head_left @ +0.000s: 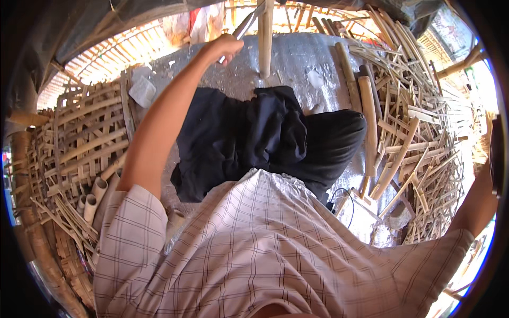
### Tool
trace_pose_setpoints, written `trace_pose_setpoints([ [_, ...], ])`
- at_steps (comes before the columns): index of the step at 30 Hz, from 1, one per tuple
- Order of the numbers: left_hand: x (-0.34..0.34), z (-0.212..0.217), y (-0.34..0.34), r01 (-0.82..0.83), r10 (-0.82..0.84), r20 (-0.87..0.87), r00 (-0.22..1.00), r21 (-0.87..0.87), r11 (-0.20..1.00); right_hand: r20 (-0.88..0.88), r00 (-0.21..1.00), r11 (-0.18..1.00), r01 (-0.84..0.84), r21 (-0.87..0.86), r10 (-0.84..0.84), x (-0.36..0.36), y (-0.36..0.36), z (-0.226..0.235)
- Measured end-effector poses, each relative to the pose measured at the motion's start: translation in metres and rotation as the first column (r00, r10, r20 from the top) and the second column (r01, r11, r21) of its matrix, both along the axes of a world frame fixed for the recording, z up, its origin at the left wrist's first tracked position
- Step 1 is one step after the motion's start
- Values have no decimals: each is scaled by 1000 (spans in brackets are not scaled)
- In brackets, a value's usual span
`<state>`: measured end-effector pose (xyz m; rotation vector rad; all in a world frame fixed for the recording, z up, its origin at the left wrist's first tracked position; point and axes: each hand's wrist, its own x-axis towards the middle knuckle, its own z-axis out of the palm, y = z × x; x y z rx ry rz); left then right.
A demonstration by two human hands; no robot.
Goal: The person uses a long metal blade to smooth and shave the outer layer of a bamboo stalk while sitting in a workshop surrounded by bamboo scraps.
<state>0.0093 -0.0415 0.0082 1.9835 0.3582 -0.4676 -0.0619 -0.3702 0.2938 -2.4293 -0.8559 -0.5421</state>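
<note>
Nearest the camera, a checked shirt [254, 249] fills the lower frame, and beyond it the dark-trousered legs [265, 143] are seen folded on a silvery mat [302, 58]. A short cut tube of bamboo [98, 190] and its fellows lie just beside the left elbow, against a woven bamboo panel [79, 143].

The right arm is carried out to the right rim; the right hand itself is lost at the edge, so it cannot be told whether its fingers are closed or loose.

Farther out, the left hand [225, 47] is raised and clenched round the handle of a blade [245, 24], whose metal is angled up toward an upright bamboo pole [265, 37]. The pole stands on the mat just beyond the knees, close beside the blade; whether the two touch cannot be told. No hand is seen steadying the pole.

The risks are judged as follows. A stroke might glance off the round, hard skin of the pole and be carried down toward the knees — they lie directly under its line. The pole, if unsupported, might topple or twist under the blow. To the right, a heap of split bamboo strips [419, 122] lies near the leg — sharp ends could be caught by a shifted limb.
</note>
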Motion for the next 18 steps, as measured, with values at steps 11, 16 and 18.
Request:
trace_pose_setpoints([
  [11, -14, -47, 10, 26, -51, 138, 989, 173, 985, -241, 964, 983, 72, -171, -113, 52, -5, -231],
  [16, -11, -20, 19, -39, 35, 37, 999, 113, 993, -489, 845, 950, 65, -305, -215, 66, 9, -86],
  [18, -5, -22, 7, -77, 81, 163, 983, -32, 997, -334, 927, 966, 93, -242, -173, 44, 2, -50],
])
